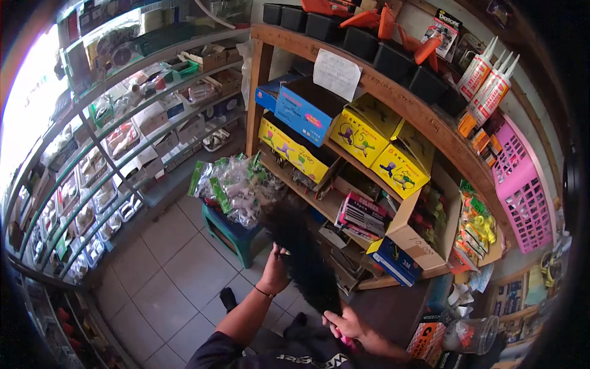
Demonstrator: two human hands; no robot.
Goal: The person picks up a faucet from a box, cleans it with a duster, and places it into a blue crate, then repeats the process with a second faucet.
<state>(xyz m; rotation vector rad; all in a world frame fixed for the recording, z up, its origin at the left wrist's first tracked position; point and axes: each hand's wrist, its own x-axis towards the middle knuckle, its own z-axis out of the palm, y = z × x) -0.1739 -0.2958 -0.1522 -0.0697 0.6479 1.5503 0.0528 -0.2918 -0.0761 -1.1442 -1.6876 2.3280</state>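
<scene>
A black feather duster (307, 267) slants across the middle of the view in front of my body. My right hand (345, 325) is wrapped round its pink handle (346, 341), low in the picture. At the left edge of the feathers is my left hand (275, 272), its fingers curled against them and partly hidden. Just past the duster's blurred far end, clear plastic packets with green labels (230, 184) are heaped on a green stool (230, 237).
Wooden shelves (261, 92) on the right carry yellow boxes (364, 132), a blue box (304, 114) and an open carton (424, 227). A pink basket (522, 184) stands beyond. Glass-fronted shelving (98, 147) curves along the left, above a tiled floor (166, 270).
</scene>
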